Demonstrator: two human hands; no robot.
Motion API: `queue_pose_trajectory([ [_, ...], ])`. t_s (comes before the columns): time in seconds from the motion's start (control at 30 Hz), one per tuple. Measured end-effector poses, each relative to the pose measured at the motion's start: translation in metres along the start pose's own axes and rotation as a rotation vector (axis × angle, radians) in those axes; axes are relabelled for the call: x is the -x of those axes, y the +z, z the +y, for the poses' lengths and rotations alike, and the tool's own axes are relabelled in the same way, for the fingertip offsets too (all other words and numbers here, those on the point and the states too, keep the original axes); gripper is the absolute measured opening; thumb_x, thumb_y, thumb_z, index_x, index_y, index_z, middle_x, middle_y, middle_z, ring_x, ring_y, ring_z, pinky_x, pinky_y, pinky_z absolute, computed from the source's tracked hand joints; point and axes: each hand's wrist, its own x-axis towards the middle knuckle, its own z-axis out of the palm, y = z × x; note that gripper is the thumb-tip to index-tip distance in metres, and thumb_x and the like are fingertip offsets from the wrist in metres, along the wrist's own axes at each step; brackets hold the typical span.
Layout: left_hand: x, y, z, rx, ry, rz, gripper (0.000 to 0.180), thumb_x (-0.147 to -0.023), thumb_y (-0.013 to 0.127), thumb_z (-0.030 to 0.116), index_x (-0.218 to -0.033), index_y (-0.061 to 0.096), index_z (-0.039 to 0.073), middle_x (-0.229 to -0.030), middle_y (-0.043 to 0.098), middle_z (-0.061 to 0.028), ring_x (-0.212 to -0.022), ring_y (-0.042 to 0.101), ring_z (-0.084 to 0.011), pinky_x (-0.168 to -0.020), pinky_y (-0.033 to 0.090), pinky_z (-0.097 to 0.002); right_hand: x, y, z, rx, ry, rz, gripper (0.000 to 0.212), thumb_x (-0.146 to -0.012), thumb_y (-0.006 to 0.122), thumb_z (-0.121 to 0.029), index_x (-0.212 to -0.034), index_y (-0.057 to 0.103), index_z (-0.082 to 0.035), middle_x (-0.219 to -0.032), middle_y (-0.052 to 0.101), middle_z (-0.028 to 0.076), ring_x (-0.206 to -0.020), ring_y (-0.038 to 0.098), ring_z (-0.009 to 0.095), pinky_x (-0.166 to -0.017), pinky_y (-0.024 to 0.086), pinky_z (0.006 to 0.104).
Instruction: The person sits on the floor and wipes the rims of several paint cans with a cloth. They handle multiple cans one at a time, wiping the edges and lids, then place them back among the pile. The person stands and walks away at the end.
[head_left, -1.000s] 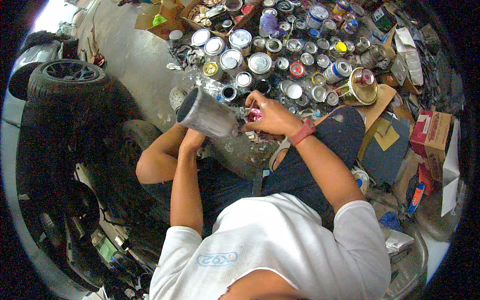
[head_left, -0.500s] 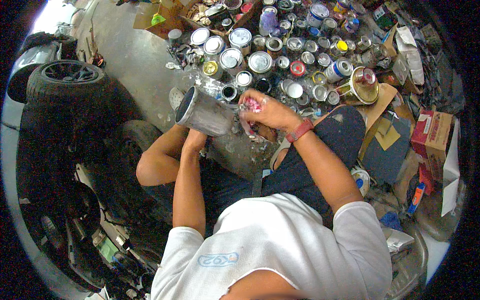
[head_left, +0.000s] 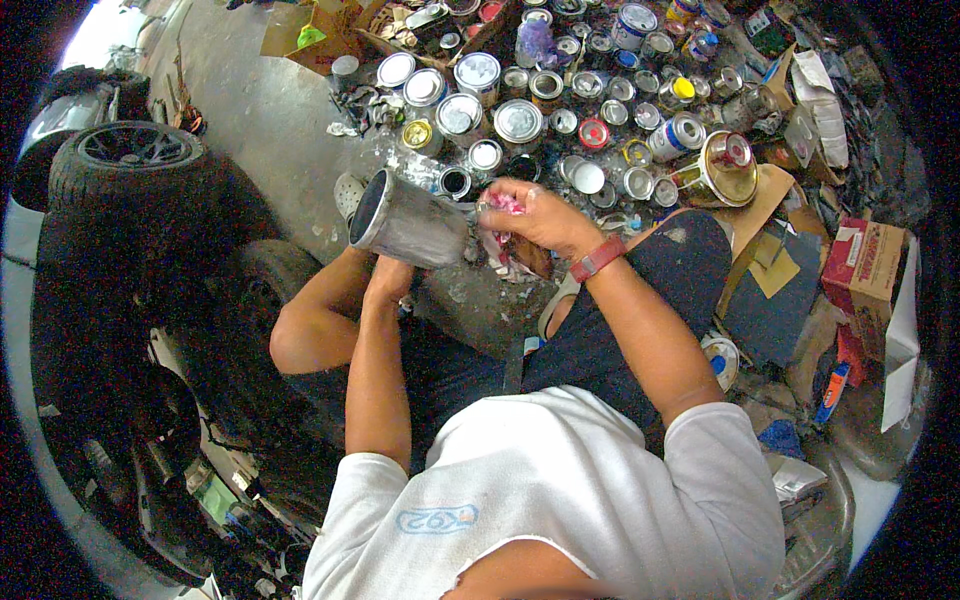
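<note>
I am seeing pale blue print (head_left: 438,520) inside rounded outline, on front of white shirt (head_left: 560,470). Carton box (head_left: 868,268) is carrying pale printing on red side, reddish printing on brown side. Orange-and-blue packet (head_left: 830,392) is bearing some marking, too small for my reading. Leaning white can (head_left: 677,138) is showing coloured label, its letters looking blurred from here.

The left forearm (head_left: 379,375) reaches almost straight forward to the left hand (head_left: 392,273), which is mostly hidden, its grip out of sight. The right forearm (head_left: 652,320) slants forward and inward; the right hand (head_left: 545,218), slightly farther forward, has its fingers (head_left: 512,188) curled in, partly blurred.
</note>
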Motion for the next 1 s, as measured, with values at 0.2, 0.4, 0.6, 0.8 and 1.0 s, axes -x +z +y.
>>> queue_pose_trajectory([
  [0.2, 0.006, 0.002, 0.016, -0.068, 0.029, -0.041, 0.048, -0.103, 0.058, 0.035, -0.136, 0.060, 0.000, -0.136, 0.063, -0.0123, -0.124, 0.057, -0.0240, -0.105, 0.047, -0.0393, -0.007, -0.005, 0.009, -0.121, 0.176, -0.129, 0.041, -0.087, 0.085, -0.023, -0.117, 0.067, -0.002, -0.099, 0.069, 0.001, -0.088, 0.061, 0.010, -0.086, 0.052, 0.0289],
  [0.4, 0.016, 0.013, 0.034, 0.045, 0.032, 0.061, 0.037, -0.103, 0.059, 0.036, -0.121, 0.066, 0.004, -0.107, 0.068, -0.0061, -0.091, 0.062, -0.0154, -0.074, 0.051, -0.0346, -0.012, -0.014, 0.020, -0.154, -0.236, 0.077, 0.035, -0.087, 0.084, -0.023, -0.111, 0.068, -0.004, -0.103, 0.070, 0.004, -0.088, 0.064, 0.013, -0.083, 0.055, 0.0326],
  [0.6, -0.001, 0.024, 0.037, -0.055, -0.037, 0.157, 0.050, -0.104, 0.059, 0.047, -0.125, 0.065, 0.002, -0.099, 0.070, -0.0115, -0.087, 0.064, -0.0189, -0.073, 0.051, -0.0382, 0.007, -0.024, -0.037, 0.173, -0.373, 0.722, 0.030, -0.094, 0.079, -0.018, -0.115, 0.068, -0.001, -0.101, 0.072, 0.005, -0.090, 0.068, 0.013, -0.082, 0.055, 0.0286],
  [0.8, -0.001, 0.056, 0.040, -0.304, 0.124, 0.300, 0.070, -0.101, 0.059, 0.057, -0.138, 0.060, -0.002, -0.132, 0.065, -0.0292, -0.128, 0.061, -0.0444, -0.108, 0.046, -0.0448, 0.043, -0.001, -0.101, 0.554, -0.629, 0.441, 0.040, -0.087, 0.085, -0.021, -0.120, 0.072, -0.004, -0.101, 0.074, 0.007, -0.088, 0.069, 0.015, -0.082, 0.055, 0.0310],
  [1.0, -0.021, 0.056, 0.021, -0.332, 0.089, 0.284, 0.078, -0.100, 0.059, 0.059, -0.142, 0.056, -0.006, -0.141, 0.060, -0.0286, -0.134, 0.057, -0.0416, -0.114, 0.042, -0.0452, 0.077, -0.039, -0.127, 0.345, -0.550, 0.633, 0.036, -0.094, 0.078, -0.031, -0.118, 0.074, -0.005, -0.104, 0.077, 0.008, -0.095, 0.071, 0.018, -0.085, 0.056, 0.0337],
])
